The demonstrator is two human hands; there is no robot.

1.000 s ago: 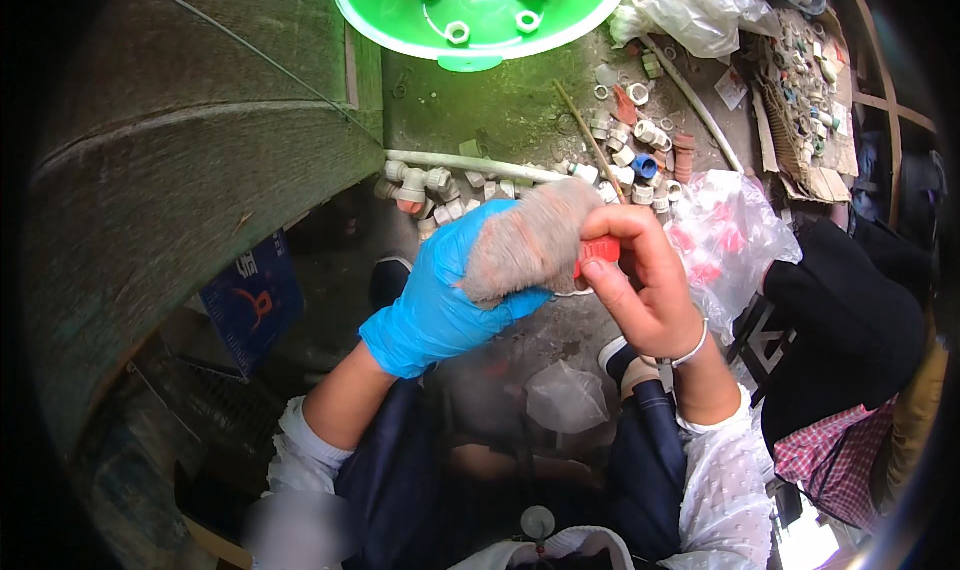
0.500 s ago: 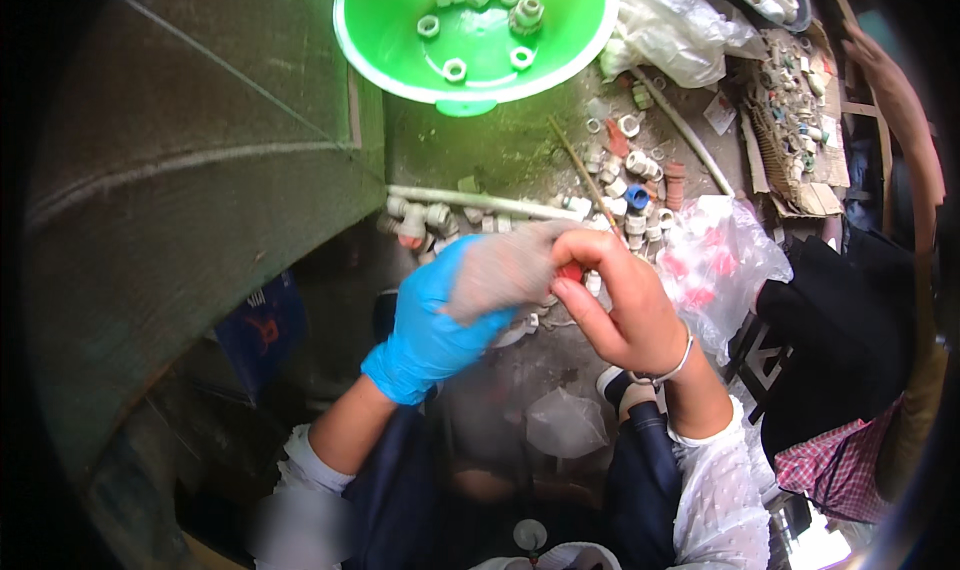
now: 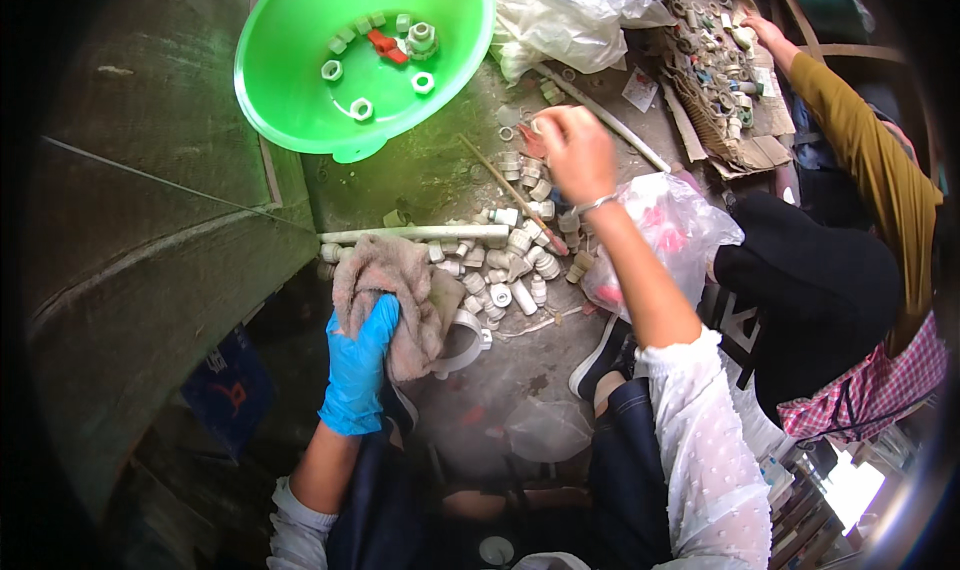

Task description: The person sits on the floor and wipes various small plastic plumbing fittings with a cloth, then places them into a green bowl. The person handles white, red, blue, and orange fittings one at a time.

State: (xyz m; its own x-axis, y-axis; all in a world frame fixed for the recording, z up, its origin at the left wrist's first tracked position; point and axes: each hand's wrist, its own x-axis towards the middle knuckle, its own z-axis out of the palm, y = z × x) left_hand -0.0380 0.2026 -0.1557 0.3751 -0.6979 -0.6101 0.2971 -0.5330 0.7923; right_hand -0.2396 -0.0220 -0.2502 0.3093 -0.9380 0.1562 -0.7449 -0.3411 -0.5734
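My left hand (image 3: 355, 375), in a blue glove, is closed around a greyish-pink rag (image 3: 385, 285) left of the pile of white plastic pipe fittings (image 3: 500, 275). Bare and blurred by motion, my right hand (image 3: 580, 160) reaches over the far side of that pile. Its fingers curve down by a red piece (image 3: 530, 142); whether they touch it cannot be made out. In the green basin (image 3: 245, 85) lie a red valve handle (image 3: 386, 46), several white nuts and a larger fitting (image 3: 421, 39).
A long white pipe (image 3: 420, 233) and a thin stick (image 3: 500, 180) lie by the fittings. Plastic bags (image 3: 665, 235) are at the right. Beyond them, a co-worker's hand (image 3: 768, 32) touches a cardboard tray (image 3: 690, 135) of mixed fittings. A wooden wall (image 3: 150, 180) stands left.
My hands have moved apart, the left drawing back with the rag and the right reaching forward. The red piece my right fingers held is gone from them; a red valve handle now shows in the basin.
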